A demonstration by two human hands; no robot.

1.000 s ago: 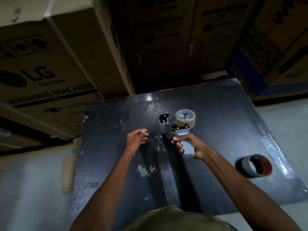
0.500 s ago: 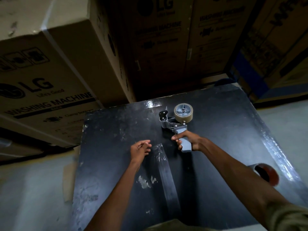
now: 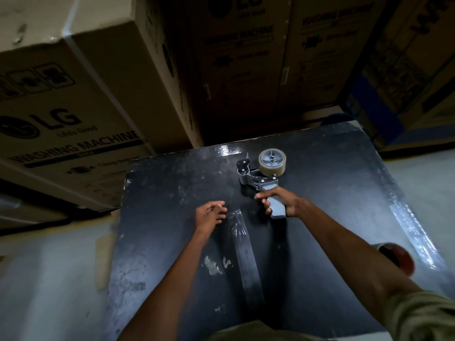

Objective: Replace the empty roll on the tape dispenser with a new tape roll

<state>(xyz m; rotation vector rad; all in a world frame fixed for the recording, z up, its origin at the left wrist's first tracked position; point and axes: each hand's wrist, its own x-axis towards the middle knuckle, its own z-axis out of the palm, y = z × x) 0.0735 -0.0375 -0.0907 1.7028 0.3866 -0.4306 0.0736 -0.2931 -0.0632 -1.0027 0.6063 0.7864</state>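
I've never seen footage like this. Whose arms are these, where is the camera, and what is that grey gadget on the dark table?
No machine here: a person wears a camera on the head, looking down at their own arms. The right hand grips the grey handle of a tape dispenser, which carries a tan tape roll. The left hand, holding nothing, hovers beside a clear tape strip stuck along the black table. The empty roll lies half hidden behind the right forearm. Cardboard boxes stand behind.

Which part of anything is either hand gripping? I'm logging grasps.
The right hand grips the tape dispenser by its grey handle. The left hand holds nothing visible.
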